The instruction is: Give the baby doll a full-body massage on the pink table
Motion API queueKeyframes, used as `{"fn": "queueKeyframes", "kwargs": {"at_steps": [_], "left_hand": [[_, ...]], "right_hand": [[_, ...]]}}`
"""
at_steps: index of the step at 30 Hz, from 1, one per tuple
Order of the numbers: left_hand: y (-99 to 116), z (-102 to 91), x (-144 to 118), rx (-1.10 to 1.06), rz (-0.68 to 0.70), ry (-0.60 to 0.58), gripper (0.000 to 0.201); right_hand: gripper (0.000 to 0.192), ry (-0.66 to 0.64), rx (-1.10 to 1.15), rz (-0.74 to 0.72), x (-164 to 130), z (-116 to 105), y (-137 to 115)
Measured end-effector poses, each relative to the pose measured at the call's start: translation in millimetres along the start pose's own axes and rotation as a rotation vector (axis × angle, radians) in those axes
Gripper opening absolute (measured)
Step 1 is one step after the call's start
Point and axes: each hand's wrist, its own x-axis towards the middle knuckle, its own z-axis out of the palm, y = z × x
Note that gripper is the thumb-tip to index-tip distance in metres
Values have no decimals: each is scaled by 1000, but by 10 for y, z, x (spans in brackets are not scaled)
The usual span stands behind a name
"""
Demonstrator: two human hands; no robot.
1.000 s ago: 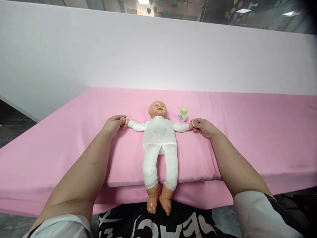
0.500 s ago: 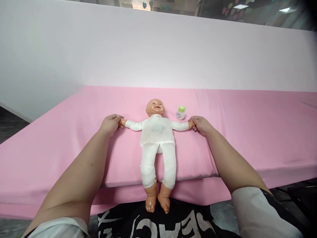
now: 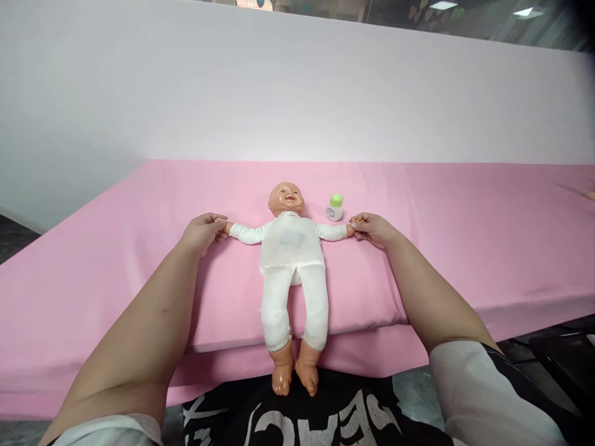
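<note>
Both grips pinch the doll's (image 3: 290,248) hands at frame centre: left hand (image 3: 201,230), right hand (image 3: 373,229); arms spread, awaiting repositioning.

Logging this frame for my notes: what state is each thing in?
Doll: on its back, arms spread, feet past the mattress edge.
Bottle: upright, green cap on.
Left hand: closed on the doll's hand.
Right hand: closed on the doll's other hand.
Pink mattress: sheet-covered, flat.

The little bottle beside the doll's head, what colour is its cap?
Light green, on a white bottle, seen in the head view.
</note>
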Motion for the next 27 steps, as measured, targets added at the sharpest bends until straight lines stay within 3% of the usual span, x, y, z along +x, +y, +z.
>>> {"fn": "queueKeyframes", "kwargs": {"at_steps": [11,17,21,27], "left_hand": [[-27,4,21,39,31,43,17],[-20,0,33,-10,-19,57,22],[-30,-18,55,-61,-33,36,36],[-53,-32,53,-40,17,11,38]], "right_hand": [[46,127,-106,-41,54,94,45],[31,176,-42,-26,109,49,78],[25,123,3,-20,68,19,50],[42,9,-11,-34,-24,29,-17]]}}
